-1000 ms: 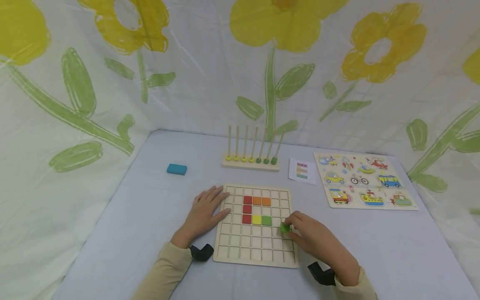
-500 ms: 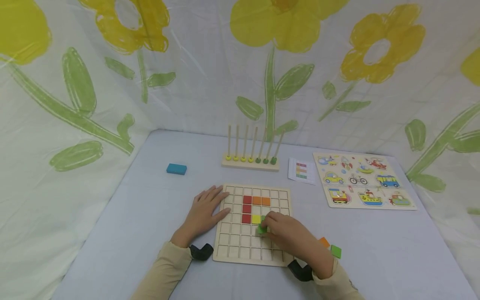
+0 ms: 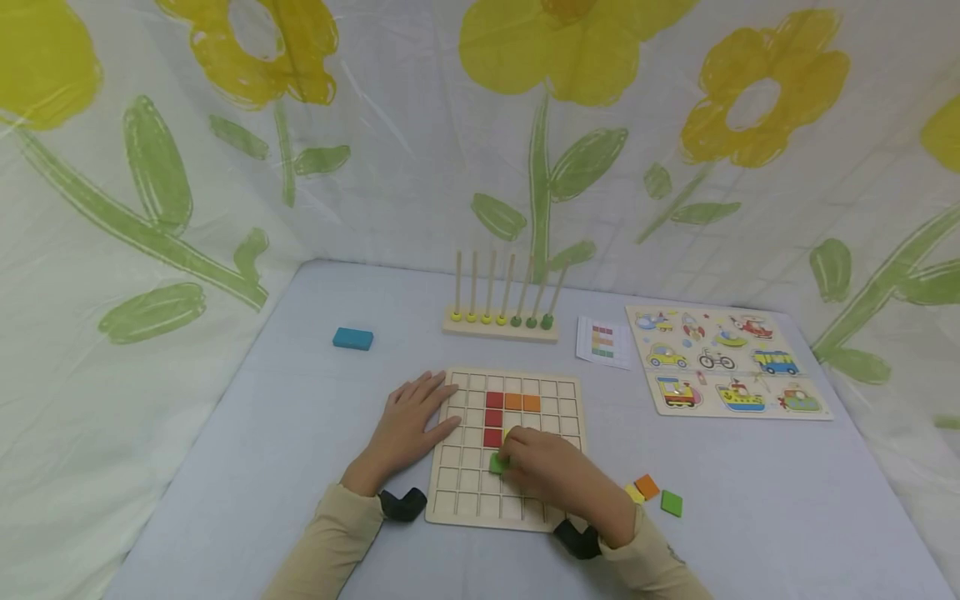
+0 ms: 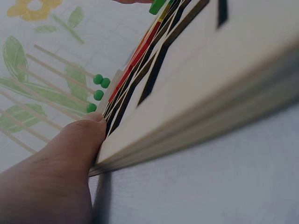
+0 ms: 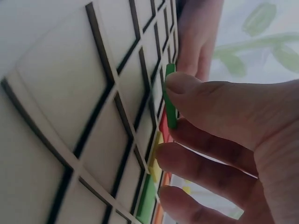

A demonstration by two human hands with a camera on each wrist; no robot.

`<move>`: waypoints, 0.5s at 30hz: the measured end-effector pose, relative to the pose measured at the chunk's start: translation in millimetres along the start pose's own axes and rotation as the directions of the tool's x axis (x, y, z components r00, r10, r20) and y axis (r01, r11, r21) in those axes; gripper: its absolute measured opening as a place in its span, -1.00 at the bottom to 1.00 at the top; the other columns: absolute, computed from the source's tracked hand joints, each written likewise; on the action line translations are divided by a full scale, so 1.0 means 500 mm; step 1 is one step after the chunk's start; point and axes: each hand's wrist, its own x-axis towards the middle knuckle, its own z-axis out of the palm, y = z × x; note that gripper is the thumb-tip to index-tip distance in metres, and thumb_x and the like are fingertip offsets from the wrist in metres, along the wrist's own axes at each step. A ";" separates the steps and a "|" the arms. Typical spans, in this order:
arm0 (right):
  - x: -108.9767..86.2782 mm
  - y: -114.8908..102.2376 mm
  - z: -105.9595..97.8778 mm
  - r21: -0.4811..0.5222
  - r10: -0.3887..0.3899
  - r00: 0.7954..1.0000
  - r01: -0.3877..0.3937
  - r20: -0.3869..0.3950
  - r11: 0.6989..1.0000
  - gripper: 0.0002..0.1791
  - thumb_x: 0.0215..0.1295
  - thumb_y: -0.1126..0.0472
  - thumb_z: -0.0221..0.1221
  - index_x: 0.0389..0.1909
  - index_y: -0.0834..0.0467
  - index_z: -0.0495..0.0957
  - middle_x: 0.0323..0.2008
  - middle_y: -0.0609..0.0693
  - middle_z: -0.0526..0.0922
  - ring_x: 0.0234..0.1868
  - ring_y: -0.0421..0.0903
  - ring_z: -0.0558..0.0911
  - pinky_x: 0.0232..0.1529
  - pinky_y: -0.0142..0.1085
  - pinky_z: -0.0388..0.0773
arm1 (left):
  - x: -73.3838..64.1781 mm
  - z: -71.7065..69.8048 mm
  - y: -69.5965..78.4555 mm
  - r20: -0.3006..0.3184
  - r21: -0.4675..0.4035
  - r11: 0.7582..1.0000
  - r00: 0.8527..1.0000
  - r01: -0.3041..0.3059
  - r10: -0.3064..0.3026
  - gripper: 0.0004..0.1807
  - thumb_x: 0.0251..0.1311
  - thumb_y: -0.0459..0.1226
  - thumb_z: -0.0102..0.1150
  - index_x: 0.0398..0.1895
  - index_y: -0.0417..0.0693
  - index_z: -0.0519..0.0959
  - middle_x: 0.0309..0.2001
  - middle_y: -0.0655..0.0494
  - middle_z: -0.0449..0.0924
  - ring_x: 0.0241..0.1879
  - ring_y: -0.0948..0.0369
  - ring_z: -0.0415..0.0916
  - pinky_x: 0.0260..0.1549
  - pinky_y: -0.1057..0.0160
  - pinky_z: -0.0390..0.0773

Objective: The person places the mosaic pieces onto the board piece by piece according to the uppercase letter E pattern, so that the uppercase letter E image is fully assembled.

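Observation:
My right hand (image 3: 558, 471) pinches a green square tile (image 3: 497, 463) between thumb and finger, close over the gridded wooden board (image 3: 447, 503). In the right wrist view that tile (image 5: 170, 95) stands edge-on under the thumb. Three red tiles (image 3: 493, 418) form a column on the grid, with two orange tiles (image 3: 522, 402) beside the top one. A yellow tile (image 5: 156, 156) and another green tile (image 5: 146, 199) continue the lower row, mostly hidden by the hand in the head view. My left hand (image 3: 408, 429) rests with spread fingers on the board's left edge.
Loose orange (image 3: 647, 487), yellow (image 3: 634, 493) and green (image 3: 672, 503) tiles lie right of the board. Behind it stand a peg rack with beads (image 3: 498, 331) and a printed card (image 3: 603, 342). A vehicle puzzle (image 3: 731, 362) lies far right, a blue block (image 3: 353, 337) left.
My right hand has carried the green tile leftward across the board, from its right side to below the red column. Loose tiles have come into view from behind the arm. The left hand stays put.

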 end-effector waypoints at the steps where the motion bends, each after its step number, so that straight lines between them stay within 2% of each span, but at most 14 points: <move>1: 0.001 -0.001 0.002 -0.008 -0.008 1.000 0.007 -0.009 1.000 -0.87 0.22 0.08 0.30 -0.26 -0.01 0.61 -0.33 -0.25 0.54 -0.37 -0.35 0.49 -0.28 -0.50 0.52 | 0.000 0.000 0.000 0.000 0.000 1.000 1.000 -0.001 0.001 -0.40 0.31 0.17 -0.04 0.35 0.18 0.34 0.44 0.09 0.19 0.47 0.06 0.00 0.34 -0.16 0.03; 6: 0.005 -0.002 0.008 -0.056 -0.028 0.999 0.025 -0.042 0.998 -0.86 0.24 0.05 0.27 -0.25 0.01 0.60 -0.33 -0.23 0.54 -0.38 -0.33 0.50 -0.29 -0.48 0.53 | 0.000 0.000 0.000 0.000 0.000 1.000 1.000 -0.003 0.003 -0.40 0.31 0.16 -0.04 0.35 0.17 0.35 0.44 0.08 0.19 0.46 0.06 0.01 0.34 -0.16 0.04; 15: 0.010 -0.006 0.009 -0.084 -0.047 0.997 0.042 -0.054 0.996 -0.86 0.23 0.08 0.29 -0.24 0.01 0.59 -0.31 -0.21 0.53 -0.37 -0.30 0.50 -0.30 -0.45 0.54 | 0.000 0.000 0.000 -0.001 -0.004 1.000 1.000 -0.003 0.003 -0.40 0.31 0.17 -0.04 0.35 0.17 0.35 0.44 0.09 0.19 0.46 0.05 0.01 0.34 -0.16 0.04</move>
